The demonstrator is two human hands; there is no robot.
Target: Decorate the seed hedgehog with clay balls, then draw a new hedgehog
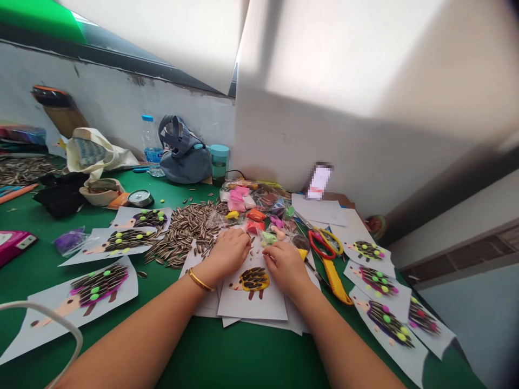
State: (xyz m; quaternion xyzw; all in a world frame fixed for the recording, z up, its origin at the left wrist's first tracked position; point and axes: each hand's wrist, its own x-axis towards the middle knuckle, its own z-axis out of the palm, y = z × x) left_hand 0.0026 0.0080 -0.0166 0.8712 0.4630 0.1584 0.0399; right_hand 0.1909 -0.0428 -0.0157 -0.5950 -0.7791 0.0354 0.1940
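A white sheet (251,309) lies in front of me, with a hedgehog of yellow clay and sunflower seeds (254,279) on it. My left hand (230,249), a gold bangle on its wrist, is over the sheet's upper left, fingers curled together beside the seed pile (188,229); what they hold, if anything, is hidden. On the other side, my right hand (286,265) is bent over the sheet's right edge, near the hedgehog, its fingertips close to each other. Whether something small is between them cannot be made out. Small bits lie on the paper between both hands.
Bags of coloured clay (255,215) lie beyond my hands. Red-handled scissors (321,244) and a yellow cutter (337,282) are on the right. Finished hedgehog sheets (95,292) flank both sides. A bottle (152,154) and blue bag (186,162) stand behind.
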